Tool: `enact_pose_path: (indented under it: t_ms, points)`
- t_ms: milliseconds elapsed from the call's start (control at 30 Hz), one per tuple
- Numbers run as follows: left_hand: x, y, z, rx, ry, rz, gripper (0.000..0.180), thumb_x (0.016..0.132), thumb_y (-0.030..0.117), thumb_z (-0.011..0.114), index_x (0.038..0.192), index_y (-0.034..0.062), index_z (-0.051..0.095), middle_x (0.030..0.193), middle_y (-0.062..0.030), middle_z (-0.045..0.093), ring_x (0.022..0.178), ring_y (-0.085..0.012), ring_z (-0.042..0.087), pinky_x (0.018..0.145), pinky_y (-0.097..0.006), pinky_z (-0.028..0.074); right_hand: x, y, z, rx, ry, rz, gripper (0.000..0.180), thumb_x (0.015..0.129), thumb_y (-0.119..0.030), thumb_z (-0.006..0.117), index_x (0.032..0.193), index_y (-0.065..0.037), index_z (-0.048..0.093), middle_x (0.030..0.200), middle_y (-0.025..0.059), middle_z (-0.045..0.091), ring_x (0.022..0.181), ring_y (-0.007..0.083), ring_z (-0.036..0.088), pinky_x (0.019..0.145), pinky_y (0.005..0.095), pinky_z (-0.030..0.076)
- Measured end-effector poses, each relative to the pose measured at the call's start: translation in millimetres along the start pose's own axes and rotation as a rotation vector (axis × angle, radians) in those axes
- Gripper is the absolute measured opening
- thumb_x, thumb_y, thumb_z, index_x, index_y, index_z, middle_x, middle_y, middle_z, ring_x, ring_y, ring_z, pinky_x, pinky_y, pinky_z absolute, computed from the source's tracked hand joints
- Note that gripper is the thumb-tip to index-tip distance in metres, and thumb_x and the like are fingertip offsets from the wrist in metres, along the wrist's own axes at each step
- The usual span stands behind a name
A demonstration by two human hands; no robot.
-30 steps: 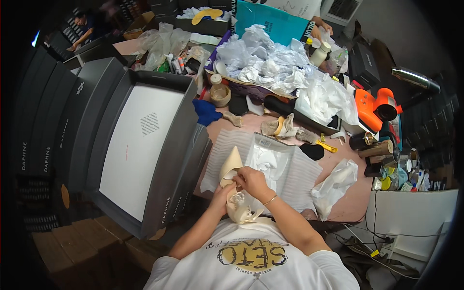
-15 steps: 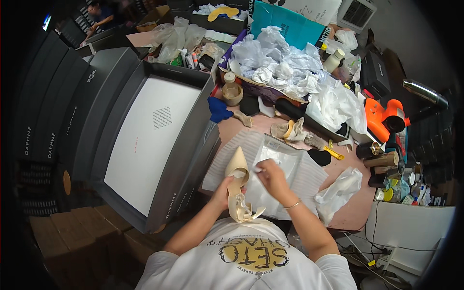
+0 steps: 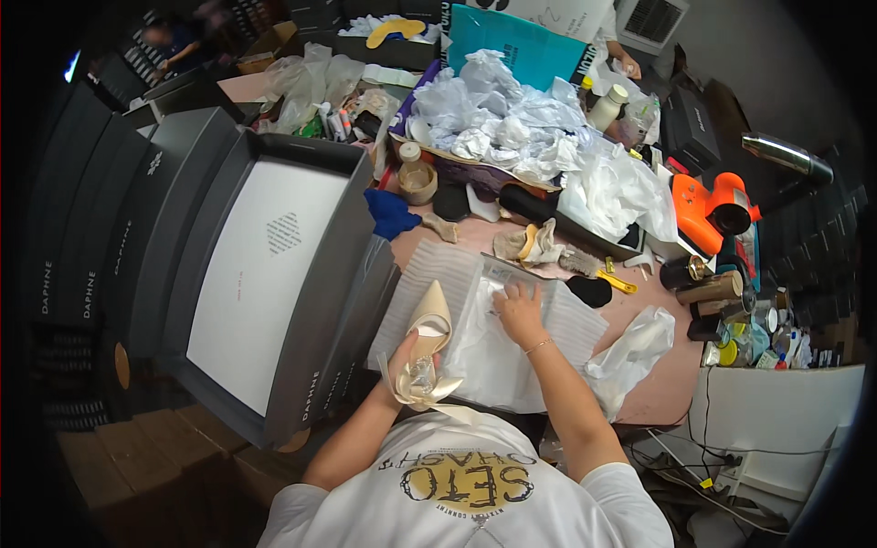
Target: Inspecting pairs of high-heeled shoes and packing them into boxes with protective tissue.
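My left hand (image 3: 401,356) is closed around a cream pointed-toe shoe (image 3: 434,301), its toe pointing away from me. White filling shows inside the toe, and ribbon straps with a clear piece at the heel hang toward my shirt. To the right, my right hand (image 3: 519,315) rests with fingers apart on a clear plastic sleeve (image 3: 484,352). Part of the sleeve is hidden beneath that hand. Under both lies a white ribbed foam sheet (image 3: 571,333), spread on the pink tabletop (image 3: 653,342).
Left of me stands an open dark shoe box (image 3: 315,301) with white paper inside. Beyond the foam sit a box of crumpled white paper (image 3: 512,110), a yellow-handled brush (image 3: 614,279) and an orange tool (image 3: 703,215). A white plastic bag (image 3: 635,356) lies at the right.
My right hand has moved away from the shoe, right and slightly farther off, onto the plastic sleeve, its fingers spreading. The shoe, still in my left hand, has shifted left and tilted.
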State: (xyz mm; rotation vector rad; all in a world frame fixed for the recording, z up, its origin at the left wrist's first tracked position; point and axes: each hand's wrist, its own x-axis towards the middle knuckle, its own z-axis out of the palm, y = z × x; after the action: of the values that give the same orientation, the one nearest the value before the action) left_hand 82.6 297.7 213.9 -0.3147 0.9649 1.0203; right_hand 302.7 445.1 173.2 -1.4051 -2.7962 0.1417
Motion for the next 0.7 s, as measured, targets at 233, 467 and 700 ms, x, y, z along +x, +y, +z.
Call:
enact_pose_path:
  t_ms: [233, 467, 700]
  points:
    - [17.4, -7.0, -19.6, -0.014, -0.117, 0.015, 0.051, 0.094, 0.047, 0.039, 0.120, 0.0055, 0.052, 0.093, -0.0107, 0.064, 0.069, -0.0204, 0.063, 0.058, -0.035, 0.055, -12.8, -71.0, -85.2, 0.776, -0.008, -0.082, 0.034, 0.072, -0.020, 0.074, 0.096, -0.004, 0.057, 0.090, 0.0135, 0.058, 0.083, 0.0328, 0.058, 0.073, 0.0403, 0.049]
    - [-0.7, -16.2, 10.5, 0.125, -0.047, 0.241, 0.041, 0.094, 0.044, 0.040, 0.110, 0.0090, 0.054, 0.082, -0.0037, 0.059, 0.066, -0.0178, 0.060, 0.056, -0.031, 0.051, -6.9, -102.9, -68.4, 0.735, -0.092, -0.165, 0.032, 0.070, -0.015, 0.073, 0.094, -0.003, 0.055, 0.089, 0.0135, 0.056, 0.081, 0.0329, 0.060, 0.065, 0.0411, 0.050]
    - [3.5, -22.4, 3.2, -0.033, -0.093, 0.265, 0.042, 0.096, 0.044, 0.040, 0.109, 0.0072, 0.054, 0.087, -0.0052, 0.062, 0.068, -0.0166, 0.061, 0.059, -0.030, 0.051, -15.2, -117.8, -69.2, 0.593, 0.060, -0.123, 0.022, 0.072, -0.013, 0.070, 0.089, -0.006, 0.058, 0.087, 0.0114, 0.057, 0.080, 0.0309, 0.059, 0.066, 0.0398, 0.049]
